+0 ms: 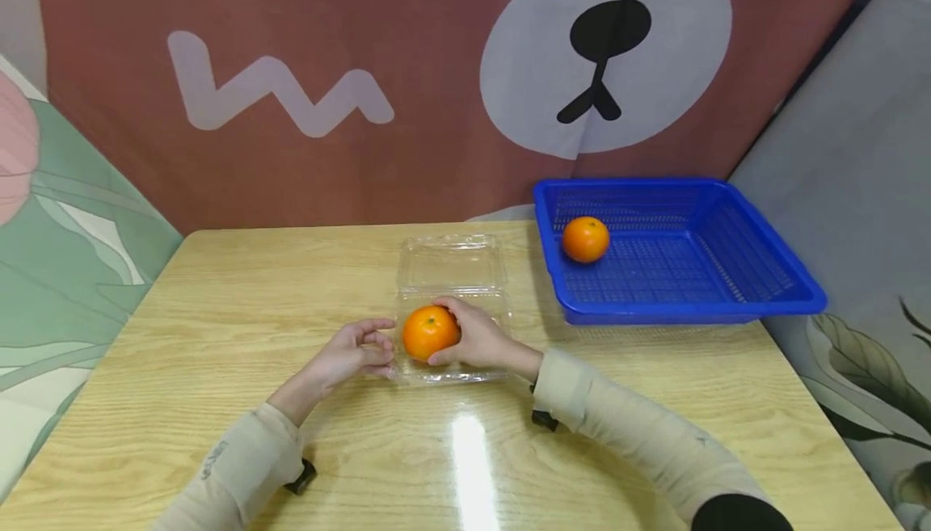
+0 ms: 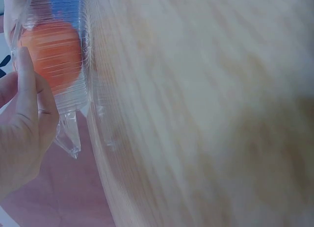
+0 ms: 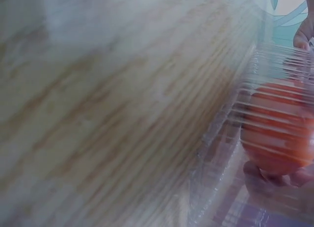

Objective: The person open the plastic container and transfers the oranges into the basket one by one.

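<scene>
An orange (image 1: 430,333) sits in the left part of a clear plastic clamshell box (image 1: 480,369), whose lid (image 1: 452,263) is folded back away from me. My right hand (image 1: 476,339) grips this orange from its right side, thumb near and fingers on the far side. The left hand (image 1: 360,351) is at the box's left wall, with its fingers touching the plastic. In the left wrist view, one straight finger (image 2: 25,82) lies along that wall, and the orange shows through it. The right wrist view shows the gripped orange (image 3: 277,126) through the ribbed side.
A blue plastic basket (image 1: 691,309) stands at the back right of the wooden table (image 1: 291,288). Another orange (image 1: 585,239) lies at its left end. Behind the table hangs a printed cloth (image 1: 436,167).
</scene>
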`<action>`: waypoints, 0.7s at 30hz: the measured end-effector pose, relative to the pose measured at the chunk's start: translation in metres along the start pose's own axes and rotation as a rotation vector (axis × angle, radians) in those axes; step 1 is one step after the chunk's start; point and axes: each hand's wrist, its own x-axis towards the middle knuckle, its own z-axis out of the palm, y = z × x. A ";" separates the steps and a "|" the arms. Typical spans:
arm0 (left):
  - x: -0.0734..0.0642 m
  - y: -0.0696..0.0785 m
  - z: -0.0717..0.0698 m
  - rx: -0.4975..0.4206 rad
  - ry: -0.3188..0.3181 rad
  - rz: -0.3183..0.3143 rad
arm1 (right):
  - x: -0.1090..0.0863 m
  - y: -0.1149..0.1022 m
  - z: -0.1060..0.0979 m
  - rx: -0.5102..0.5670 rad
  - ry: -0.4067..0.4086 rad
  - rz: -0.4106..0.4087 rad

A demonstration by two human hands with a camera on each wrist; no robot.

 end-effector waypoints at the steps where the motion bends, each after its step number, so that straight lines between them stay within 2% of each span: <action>1: 0.000 0.000 0.000 -0.003 -0.001 0.001 | -0.001 0.000 -0.001 0.006 0.005 0.001; 14: 0.000 -0.003 0.003 -0.002 0.011 0.012 | -0.007 0.000 -0.011 0.046 0.042 -0.003; 21: -0.001 -0.002 0.002 0.014 0.029 0.007 | -0.009 -0.008 -0.018 0.098 0.098 -0.005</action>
